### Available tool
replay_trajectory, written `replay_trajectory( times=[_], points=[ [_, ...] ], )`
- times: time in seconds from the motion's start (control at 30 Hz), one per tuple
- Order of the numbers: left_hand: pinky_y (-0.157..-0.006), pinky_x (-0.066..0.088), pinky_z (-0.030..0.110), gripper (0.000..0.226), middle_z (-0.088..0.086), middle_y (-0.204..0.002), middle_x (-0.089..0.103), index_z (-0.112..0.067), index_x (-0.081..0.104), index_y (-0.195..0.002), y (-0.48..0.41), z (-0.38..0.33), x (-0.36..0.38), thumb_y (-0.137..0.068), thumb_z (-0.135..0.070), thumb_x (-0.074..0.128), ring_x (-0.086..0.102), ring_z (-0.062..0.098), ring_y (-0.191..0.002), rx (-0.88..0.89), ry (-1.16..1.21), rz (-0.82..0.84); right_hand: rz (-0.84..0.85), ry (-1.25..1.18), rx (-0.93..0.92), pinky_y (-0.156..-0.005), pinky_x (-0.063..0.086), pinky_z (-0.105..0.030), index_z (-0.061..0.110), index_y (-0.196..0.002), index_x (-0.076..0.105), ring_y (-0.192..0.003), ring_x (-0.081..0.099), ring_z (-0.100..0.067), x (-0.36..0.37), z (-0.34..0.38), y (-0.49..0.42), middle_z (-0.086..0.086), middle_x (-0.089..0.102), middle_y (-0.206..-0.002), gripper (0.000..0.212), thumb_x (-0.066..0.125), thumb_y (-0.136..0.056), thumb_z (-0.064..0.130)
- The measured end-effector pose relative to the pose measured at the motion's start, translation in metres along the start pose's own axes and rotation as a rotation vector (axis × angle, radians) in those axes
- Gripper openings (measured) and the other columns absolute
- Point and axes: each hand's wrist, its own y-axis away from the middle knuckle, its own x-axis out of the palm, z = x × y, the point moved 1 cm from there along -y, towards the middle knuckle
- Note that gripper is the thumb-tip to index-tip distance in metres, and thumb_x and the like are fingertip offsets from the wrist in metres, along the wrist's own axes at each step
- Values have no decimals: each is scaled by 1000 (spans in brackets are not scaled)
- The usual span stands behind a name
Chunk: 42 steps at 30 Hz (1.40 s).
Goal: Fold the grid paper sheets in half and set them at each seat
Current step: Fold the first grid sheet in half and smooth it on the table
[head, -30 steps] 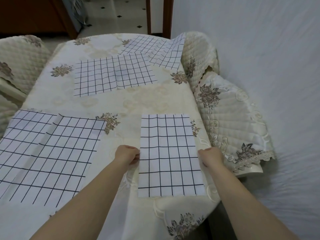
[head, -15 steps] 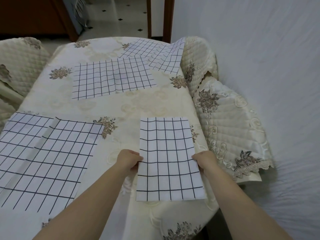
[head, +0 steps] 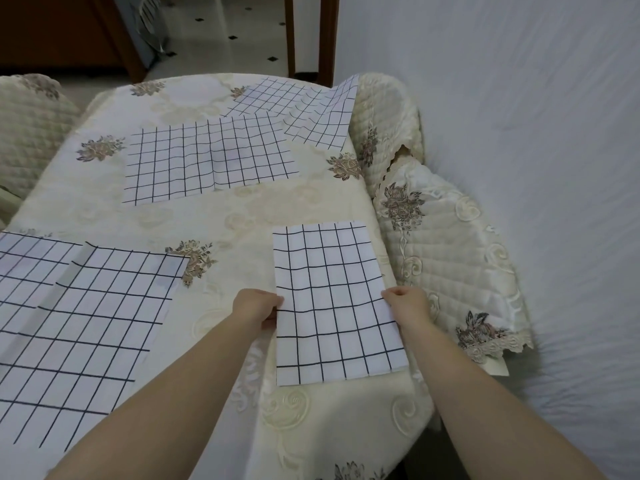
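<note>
A folded grid paper sheet [head: 332,299] lies lengthwise near the table's front right edge. My left hand [head: 258,306] pinches its left edge and my right hand [head: 408,303] pinches its right edge, about midway along. An unfolded grid sheet [head: 79,327] with a centre crease lies at the front left. Another unfolded sheet [head: 207,161] lies in the middle of the far half. A third sheet [head: 304,109] rests at the far right corner, partly bent up against a chair back.
The table [head: 214,220] wears a cream cloth with floral embroidery. A quilted chair [head: 446,251] stands close at the right, another chair back [head: 388,123] behind it, and one [head: 27,129] at the left. A white wall fills the right side.
The folded sheet and both hands have slid slightly toward me along the right edge of the table; my view has tilted a little. The other sheets have not moved.
</note>
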Motion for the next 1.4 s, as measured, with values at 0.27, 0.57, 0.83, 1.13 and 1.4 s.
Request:
replay_trajectory(
  times=[0.27, 0.57, 0.83, 1.13, 1.4],
  points=[
    [-80, 58, 48, 10, 23, -85, 70, 0, 64, -69, -4, 4, -5, -79, -1, 67, 69, 36, -79, 87, -77, -60, -16, 61, -41, -78, 55, -39, 10, -77, 71, -85, 67, -31, 3, 2, -4, -13, 72, -83, 12, 66, -85, 18],
    [-97, 38, 30, 31, 7, -131, 53, -6, 61, -120, 14, 3, 21, -90, -13, 55, 47, 24, -123, 737, -867, -62, 123, 661, -620, -101, 38, -37, 10, -130, 54, -123, 43, -29, 33, 20, 18, -11, 52, -131, 41, 57, -90, 19],
    [-119, 16, 39, 67, 7, -159, 19, -15, 25, -151, 16, 41, 48, -93, -39, 50, 10, 27, -149, 804, -1256, 135, 343, 943, -795, -120, 11, -38, 27, -149, 25, -148, 9, -21, 76, -6, 46, -2, 18, -159, 54, 42, -98, 34],
    [-120, 10, 40, 77, 9, -160, 16, -12, 26, -148, 3, 33, 14, -88, -50, 56, 10, 23, -148, 698, -1275, -3, 146, 875, -609, -118, 15, -36, 13, -147, 31, -145, 17, -27, 21, -21, 22, -13, 23, -157, 59, 45, -97, 41],
    [-117, 21, 40, 60, 18, -158, 20, -4, 33, -144, -19, -37, 47, -96, -37, 48, 16, 31, -147, 742, -1172, -71, 244, 896, -730, -117, 18, -39, 13, -146, 33, -145, 16, -31, 72, 54, -17, -13, 21, -157, 55, 48, -96, 33]
  ],
)
